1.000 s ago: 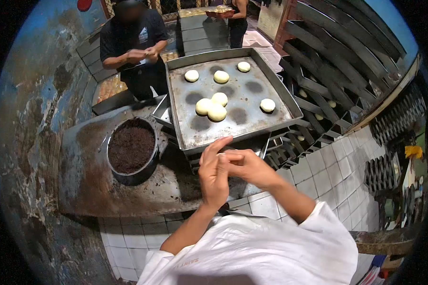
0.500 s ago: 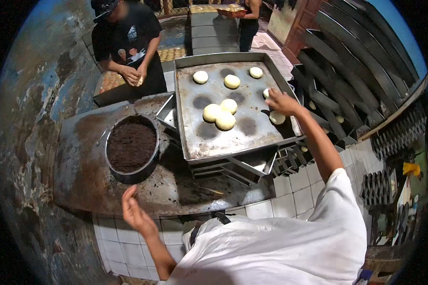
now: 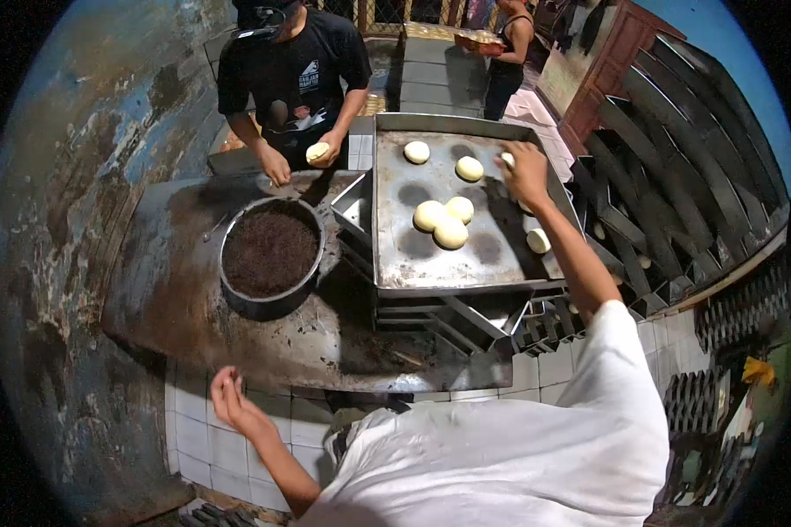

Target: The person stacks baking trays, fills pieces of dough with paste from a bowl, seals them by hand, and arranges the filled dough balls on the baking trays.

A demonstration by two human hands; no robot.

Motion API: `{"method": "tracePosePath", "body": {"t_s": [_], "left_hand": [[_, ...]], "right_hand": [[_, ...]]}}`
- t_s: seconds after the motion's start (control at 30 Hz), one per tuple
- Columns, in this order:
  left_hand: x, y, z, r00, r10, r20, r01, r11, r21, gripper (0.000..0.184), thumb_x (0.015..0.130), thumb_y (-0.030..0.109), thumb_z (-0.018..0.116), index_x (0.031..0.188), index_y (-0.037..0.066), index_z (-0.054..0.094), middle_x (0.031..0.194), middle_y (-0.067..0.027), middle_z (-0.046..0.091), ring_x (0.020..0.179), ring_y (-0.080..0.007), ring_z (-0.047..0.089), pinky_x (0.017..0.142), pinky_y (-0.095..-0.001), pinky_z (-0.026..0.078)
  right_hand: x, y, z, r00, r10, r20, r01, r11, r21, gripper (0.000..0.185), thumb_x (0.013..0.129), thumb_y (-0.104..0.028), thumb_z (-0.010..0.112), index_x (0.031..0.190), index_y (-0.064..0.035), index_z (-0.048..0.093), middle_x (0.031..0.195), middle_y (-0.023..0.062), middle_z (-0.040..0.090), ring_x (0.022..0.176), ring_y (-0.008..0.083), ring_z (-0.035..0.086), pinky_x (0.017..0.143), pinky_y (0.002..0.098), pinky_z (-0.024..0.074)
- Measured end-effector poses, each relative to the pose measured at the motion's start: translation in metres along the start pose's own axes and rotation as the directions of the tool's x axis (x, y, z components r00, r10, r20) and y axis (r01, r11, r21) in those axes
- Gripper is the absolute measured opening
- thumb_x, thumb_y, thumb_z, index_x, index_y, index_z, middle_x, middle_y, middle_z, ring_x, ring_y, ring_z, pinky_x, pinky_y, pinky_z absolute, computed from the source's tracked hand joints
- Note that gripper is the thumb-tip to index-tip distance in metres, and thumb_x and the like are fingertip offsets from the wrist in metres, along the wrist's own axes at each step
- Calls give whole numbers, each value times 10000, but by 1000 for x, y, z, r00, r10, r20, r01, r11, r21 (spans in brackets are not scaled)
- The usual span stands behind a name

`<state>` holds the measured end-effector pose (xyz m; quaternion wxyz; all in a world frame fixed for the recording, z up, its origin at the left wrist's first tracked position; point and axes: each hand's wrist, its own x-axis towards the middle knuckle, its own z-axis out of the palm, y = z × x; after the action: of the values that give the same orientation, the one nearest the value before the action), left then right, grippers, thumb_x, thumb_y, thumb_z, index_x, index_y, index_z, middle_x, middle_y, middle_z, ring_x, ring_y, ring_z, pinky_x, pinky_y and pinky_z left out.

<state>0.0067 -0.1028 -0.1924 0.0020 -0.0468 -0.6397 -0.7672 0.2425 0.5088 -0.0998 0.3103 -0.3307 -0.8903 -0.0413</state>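
Observation:
My right hand (image 3: 526,176) reaches over the right side of the large metal tray (image 3: 466,284), its fingers closed around a pale dough ball (image 3: 507,160). Below that wrist, another ball is mostly hidden, and one (image 3: 538,240) shows beside my forearm. Toward the tray's far edge lie two separate balls (image 3: 417,152) (image 3: 469,168). Three more touch in a cluster (image 3: 450,232) near the middle. My left hand (image 3: 235,406) hangs in the air before the table's near edge, fingers loosely curled and apart, with nothing visible in it.
A round pot of dark crumbly filling (image 3: 271,250) stands left of the tray on the worn table (image 3: 167,263). Across it, a person (image 3: 299,79) holds a piece of dough. Another person (image 3: 510,53) carries a tray behind. Stacked metal trays (image 3: 677,158) fill the right side.
My hands, together a second ago, have separated. A ball has appeared at the tray's right side, and my right hand has moved from there to the far right ball. The view has shifted.

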Motion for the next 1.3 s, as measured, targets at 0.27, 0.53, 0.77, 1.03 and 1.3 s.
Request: {"method": "tracePosePath", "body": {"t_s": [0.27,0.53,0.77,1.03,1.3], "left_hand": [[-16,54,144,882,251,399,-113,934,-338,110,956,36,585,964,-28,675,1006,-95,659,959,-169,607,897,-310,472],[-60,78,238,649,145,746,212,908,-361,347,976,119,688,1267,-53,607,1143,-85,661,1056,-127,606,953,-272,477],[-74,41,150,621,-158,768,511,824,-244,291,1010,172,638,1220,-20,578,1157,-102,647,1063,-167,631,972,-324,496],[-52,-42,23,489,-603,630,872,334,-357,508,1088,369,420,1402,-29,458,1402,-187,542,1270,-329,547,1133,-488,391],[46,-91,-33,488,-840,238,853,401,-335,262,969,310,649,1085,75,642,1008,-59,687,957,-233,667,826,-390,542]], "right_hand": [[12,-64,-2,986,41,162,-4,975,-222,218,833,-112,666,1031,-167,737,974,110,730,997,273,670,938,486,417],[-102,-233,-125,933,63,353,-352,356,866,320,990,-225,654,1194,22,655,1043,56,693,959,134,636,871,279,502],[-183,-330,-80,957,287,46,-175,442,880,246,950,-233,680,996,-4,603,917,200,638,790,387,642,692,409,513],[-317,-362,87,329,-440,835,-799,-602,-2,525,1048,-495,505,1107,-4,682,854,40,667,703,118,630,624,265,496],[-424,-260,224,716,139,684,-76,990,-121,516,926,-293,640,1373,-55,543,1395,238,528,1296,421,473,1030,515,427]]}}
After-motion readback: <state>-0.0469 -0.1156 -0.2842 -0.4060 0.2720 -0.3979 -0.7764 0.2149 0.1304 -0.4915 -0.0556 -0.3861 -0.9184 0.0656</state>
